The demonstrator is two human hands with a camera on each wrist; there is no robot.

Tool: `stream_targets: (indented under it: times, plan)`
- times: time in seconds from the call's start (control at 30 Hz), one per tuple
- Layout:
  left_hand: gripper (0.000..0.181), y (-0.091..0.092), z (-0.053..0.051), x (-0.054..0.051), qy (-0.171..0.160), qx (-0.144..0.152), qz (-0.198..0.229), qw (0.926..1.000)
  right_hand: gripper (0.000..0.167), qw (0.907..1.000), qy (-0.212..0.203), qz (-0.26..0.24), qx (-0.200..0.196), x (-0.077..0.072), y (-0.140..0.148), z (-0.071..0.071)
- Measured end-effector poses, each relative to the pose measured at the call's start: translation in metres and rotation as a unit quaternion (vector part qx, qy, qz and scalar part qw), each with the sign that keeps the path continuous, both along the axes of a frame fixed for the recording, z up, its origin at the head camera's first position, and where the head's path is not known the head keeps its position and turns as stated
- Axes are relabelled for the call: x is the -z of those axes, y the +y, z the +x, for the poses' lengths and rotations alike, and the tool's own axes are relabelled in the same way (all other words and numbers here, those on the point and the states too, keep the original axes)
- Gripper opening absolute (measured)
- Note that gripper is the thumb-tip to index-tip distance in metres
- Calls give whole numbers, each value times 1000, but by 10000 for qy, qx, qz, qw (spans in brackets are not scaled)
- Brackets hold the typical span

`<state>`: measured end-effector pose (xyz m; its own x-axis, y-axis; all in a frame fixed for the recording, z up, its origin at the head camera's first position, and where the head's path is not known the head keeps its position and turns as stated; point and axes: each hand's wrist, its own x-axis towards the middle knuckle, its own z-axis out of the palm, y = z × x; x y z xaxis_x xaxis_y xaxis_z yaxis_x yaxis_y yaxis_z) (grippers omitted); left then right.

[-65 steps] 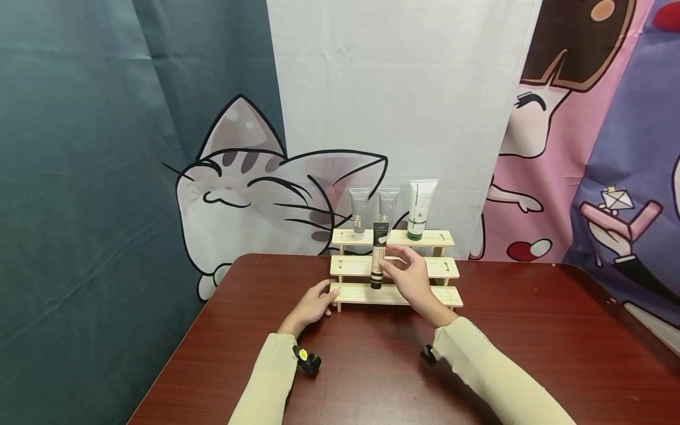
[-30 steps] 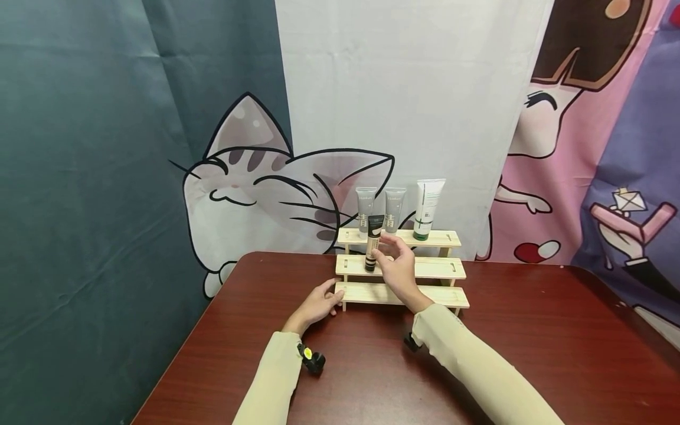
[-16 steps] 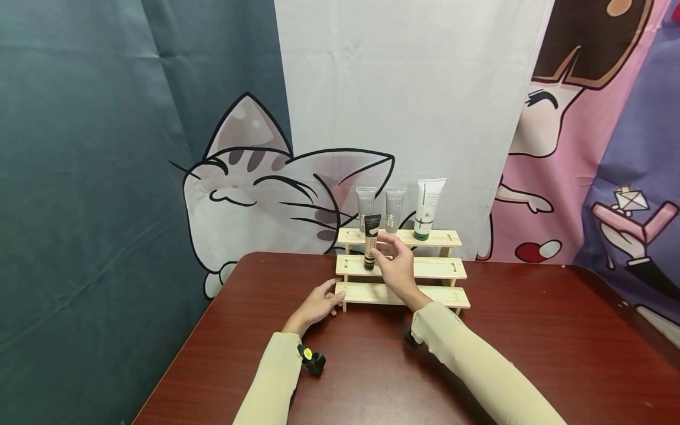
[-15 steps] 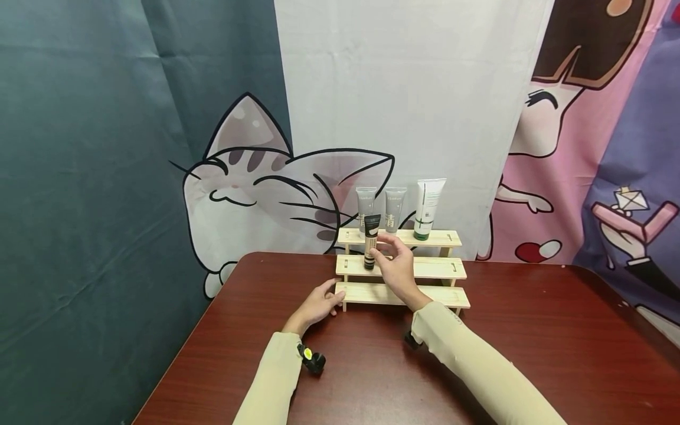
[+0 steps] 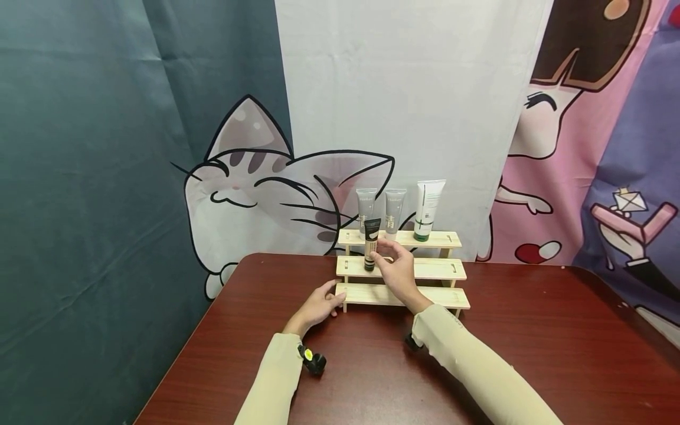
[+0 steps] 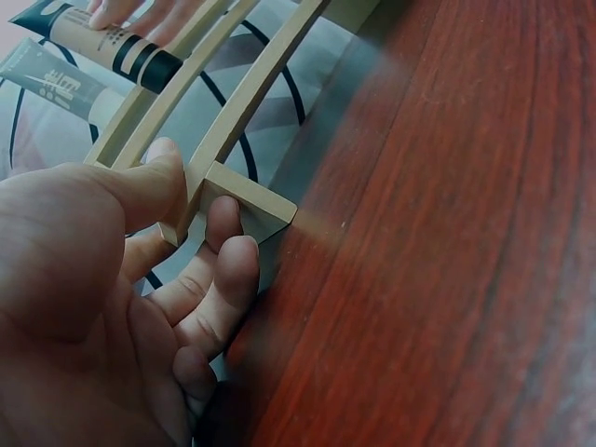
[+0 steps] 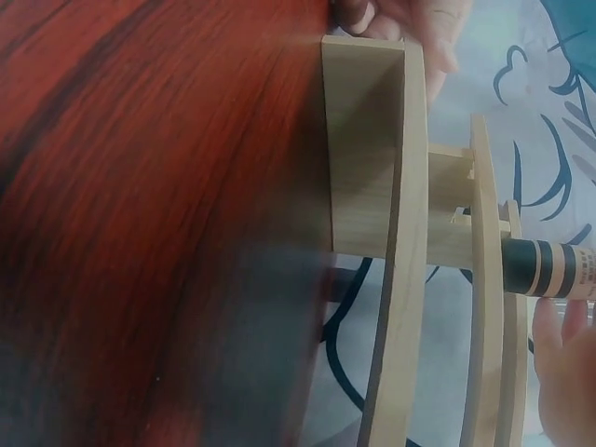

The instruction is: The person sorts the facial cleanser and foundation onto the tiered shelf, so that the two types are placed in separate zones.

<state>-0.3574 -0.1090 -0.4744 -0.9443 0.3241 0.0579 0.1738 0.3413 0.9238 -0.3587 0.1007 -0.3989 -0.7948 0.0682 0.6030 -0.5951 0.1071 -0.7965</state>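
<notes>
In the head view, a three-tier wooden display stand (image 5: pixel 414 295) stands on the table. My right hand (image 5: pixel 399 274) pinches a black and beige squeeze tube (image 5: pixel 372 235) between thumb and fingers, holding it upright, cap down, at the left part of the middle tier. The right wrist view has its dark cap (image 7: pixel 523 266) against the middle board. My left hand (image 5: pixel 317 305) grips the stand's front left corner. In the left wrist view, its thumb (image 6: pixel 154 186) lies on the board's end and its fingers bend around the leg.
Two grey tubes (image 5: pixel 365 202) (image 5: pixel 394 206) and a taller white tube with a green cap (image 5: pixel 428 206) stand on the top tier. Behind the dark red table (image 5: pixel 361 378) hangs a cartoon-printed cloth (image 5: pixel 425 88).
My right hand has carried the black and beige tube from over the bottom tier back to the middle tier. Over the last half second it dips slightly. My left hand keeps its grip.
</notes>
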Motion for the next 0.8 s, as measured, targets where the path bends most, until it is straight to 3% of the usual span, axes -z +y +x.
stream_targets:
  times: [0.6,0.8]
  plan:
    - [59,-1,-1,1,-22,-17,-70,10000,22,9991,413,73,-58,8,0,1]
    - [59,0,-1,2,5,-18,-70,10000,23,9992,376,100,-25,9,1,2]
